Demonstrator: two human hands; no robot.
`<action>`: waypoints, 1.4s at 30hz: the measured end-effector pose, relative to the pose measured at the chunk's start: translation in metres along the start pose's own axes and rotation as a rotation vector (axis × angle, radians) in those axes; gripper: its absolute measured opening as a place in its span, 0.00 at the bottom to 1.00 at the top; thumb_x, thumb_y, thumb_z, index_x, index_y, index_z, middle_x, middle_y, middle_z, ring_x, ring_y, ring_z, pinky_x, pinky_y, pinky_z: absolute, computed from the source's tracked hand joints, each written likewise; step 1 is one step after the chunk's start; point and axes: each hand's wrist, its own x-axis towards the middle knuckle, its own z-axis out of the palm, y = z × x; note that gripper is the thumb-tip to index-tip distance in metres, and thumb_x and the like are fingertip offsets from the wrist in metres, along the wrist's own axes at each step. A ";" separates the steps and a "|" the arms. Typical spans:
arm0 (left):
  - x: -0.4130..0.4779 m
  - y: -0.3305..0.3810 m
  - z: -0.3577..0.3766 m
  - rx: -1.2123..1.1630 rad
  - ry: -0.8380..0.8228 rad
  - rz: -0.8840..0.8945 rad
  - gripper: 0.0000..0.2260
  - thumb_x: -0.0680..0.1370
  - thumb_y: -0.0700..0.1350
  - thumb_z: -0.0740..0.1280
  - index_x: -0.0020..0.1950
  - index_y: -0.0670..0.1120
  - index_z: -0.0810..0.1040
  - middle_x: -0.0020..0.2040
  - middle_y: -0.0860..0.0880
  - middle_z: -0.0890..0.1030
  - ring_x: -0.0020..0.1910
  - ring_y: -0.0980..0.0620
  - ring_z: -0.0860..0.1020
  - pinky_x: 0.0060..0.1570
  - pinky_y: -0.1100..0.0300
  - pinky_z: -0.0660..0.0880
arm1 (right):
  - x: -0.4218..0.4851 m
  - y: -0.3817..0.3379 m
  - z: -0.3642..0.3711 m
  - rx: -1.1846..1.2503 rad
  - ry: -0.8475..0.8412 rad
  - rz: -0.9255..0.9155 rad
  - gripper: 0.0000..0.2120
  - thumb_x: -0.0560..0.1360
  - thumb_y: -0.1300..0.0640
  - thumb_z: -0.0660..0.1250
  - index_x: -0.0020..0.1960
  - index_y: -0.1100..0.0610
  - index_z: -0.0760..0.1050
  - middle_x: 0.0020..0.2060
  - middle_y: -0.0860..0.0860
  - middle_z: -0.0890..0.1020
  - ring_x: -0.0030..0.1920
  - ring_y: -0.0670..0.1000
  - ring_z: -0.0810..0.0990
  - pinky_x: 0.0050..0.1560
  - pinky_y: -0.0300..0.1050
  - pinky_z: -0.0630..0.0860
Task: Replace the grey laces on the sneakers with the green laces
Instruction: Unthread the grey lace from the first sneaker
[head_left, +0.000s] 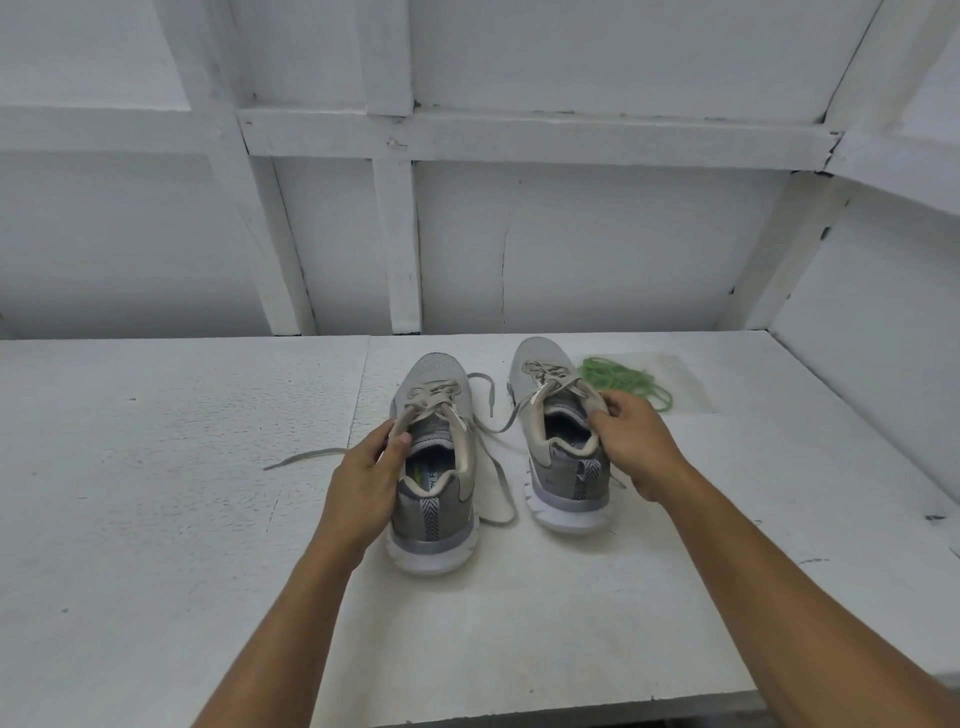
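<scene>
Two grey sneakers stand heels toward me on the white table (156, 493). My left hand (366, 478) grips the left sneaker (434, 499) at the left side of its collar, thumb inside the opening. My right hand (631, 441) grips the right sneaker (558, 452) at the right side of its collar. Both shoes carry grey laces (485, 421), untied, with loose ends trailing over the table between the shoes and out to the left. A tangle of green laces (623, 382) lies on the table just right of the right sneaker's toe.
A white panelled wall (571, 234) with wooden battens rises directly behind the table. A second white wall (883, 338) closes in at the right. The table's near edge (571, 709) runs just below my forearms.
</scene>
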 end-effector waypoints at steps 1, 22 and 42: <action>0.000 0.000 0.000 0.002 0.002 -0.002 0.13 0.82 0.54 0.60 0.66 0.61 0.76 0.59 0.59 0.80 0.59 0.57 0.76 0.56 0.58 0.72 | 0.001 0.001 -0.001 -0.007 0.003 0.000 0.07 0.80 0.55 0.61 0.51 0.52 0.79 0.46 0.52 0.84 0.49 0.55 0.82 0.56 0.60 0.78; 0.001 0.021 -0.008 0.102 0.301 0.047 0.10 0.76 0.54 0.70 0.49 0.48 0.81 0.45 0.56 0.82 0.46 0.56 0.80 0.40 0.66 0.71 | -0.016 -0.041 0.002 -0.206 0.188 -0.366 0.16 0.75 0.62 0.66 0.62 0.56 0.75 0.65 0.51 0.73 0.67 0.51 0.71 0.62 0.37 0.62; 0.008 0.006 0.000 0.162 0.284 0.097 0.10 0.80 0.51 0.64 0.52 0.50 0.84 0.41 0.56 0.83 0.42 0.63 0.79 0.40 0.67 0.72 | -0.017 -0.076 0.118 -0.711 -0.246 -0.868 0.07 0.77 0.51 0.65 0.51 0.53 0.78 0.57 0.48 0.77 0.63 0.52 0.69 0.61 0.49 0.65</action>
